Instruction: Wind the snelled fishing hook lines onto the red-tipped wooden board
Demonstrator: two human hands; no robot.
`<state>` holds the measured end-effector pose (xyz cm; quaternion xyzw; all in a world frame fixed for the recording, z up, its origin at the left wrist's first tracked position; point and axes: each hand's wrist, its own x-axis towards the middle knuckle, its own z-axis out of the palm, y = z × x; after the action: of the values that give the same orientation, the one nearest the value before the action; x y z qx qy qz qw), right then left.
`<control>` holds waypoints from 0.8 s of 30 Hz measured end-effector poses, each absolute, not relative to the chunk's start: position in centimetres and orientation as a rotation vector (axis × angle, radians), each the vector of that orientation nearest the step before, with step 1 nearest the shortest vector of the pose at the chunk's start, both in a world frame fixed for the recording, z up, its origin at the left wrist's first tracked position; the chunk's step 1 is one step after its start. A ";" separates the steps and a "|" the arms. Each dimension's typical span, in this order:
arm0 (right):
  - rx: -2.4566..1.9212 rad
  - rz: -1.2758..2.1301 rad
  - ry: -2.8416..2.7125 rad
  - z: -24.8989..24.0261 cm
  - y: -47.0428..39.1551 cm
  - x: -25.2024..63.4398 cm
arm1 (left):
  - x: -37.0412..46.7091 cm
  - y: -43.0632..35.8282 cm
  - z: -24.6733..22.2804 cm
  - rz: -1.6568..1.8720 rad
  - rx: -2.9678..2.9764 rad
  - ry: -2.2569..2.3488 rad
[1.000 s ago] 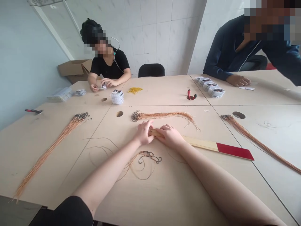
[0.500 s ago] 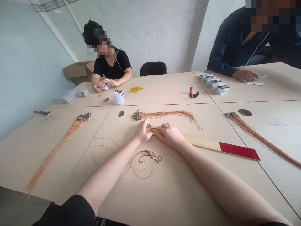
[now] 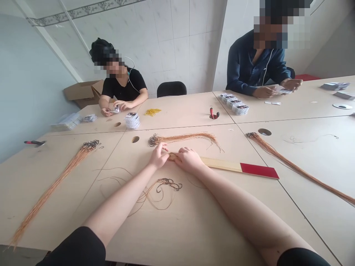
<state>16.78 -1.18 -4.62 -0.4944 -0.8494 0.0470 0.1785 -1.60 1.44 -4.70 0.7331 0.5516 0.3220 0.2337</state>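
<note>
My left hand [image 3: 159, 156] is at the left end of a narrow wooden board [image 3: 222, 164], thumb and fingers drawn together; what they pinch is too small to make out. My right hand [image 3: 190, 159] lies over the board just beside it, fingers curled round that end. Between the hands a thin dark curve, looking like a hook, shows on the wood. The board's far right end is red. Below my hands lies a loose group of fish hooks [image 3: 169, 183] with curly brown lines. Just beyond them rests a bundle of hooked lines [image 3: 188, 137].
More hooked-line bundles lie left [image 3: 66, 170] and right [image 3: 291, 166]. Red-handled pliers [image 3: 214, 113] stand in a table hole; another red-handled tool [image 3: 34, 143] lies far left. Two people sit opposite, near stacked packets [image 3: 132, 120] and yellow pieces [image 3: 152, 112].
The view has tilted up and shifted right, so the table appears lower and further left. My hands keep their place on the board. The person at right now holds a packet in raised hands.
</note>
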 end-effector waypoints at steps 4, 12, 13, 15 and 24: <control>-1.377 0.143 -2.397 -4.9 -1.1 17.0 | -1.4 1.5 -4.6 0.905 2.015 1.498; -1.296 0.189 -2.392 -5.2 -1.2 17.6 | -2.1 1.5 -5.4 1.166 1.818 1.317; -1.281 0.189 -2.392 -5.2 -1.2 17.7 | -2.1 1.6 -5.4 1.237 1.735 1.269; -1.265 0.185 -2.389 -5.3 -1.3 17.8 | -2.0 1.6 -4.8 1.407 1.512 1.155; -1.221 0.159 -2.362 -4.9 -1.7 17.5 | -3.1 -0.9 10.0 1.910 0.690 0.636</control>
<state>17.50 -1.65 -4.88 -0.4452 -0.8616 0.0581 0.2368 -3.06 -0.93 10.00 0.2833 0.2612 0.7846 0.4856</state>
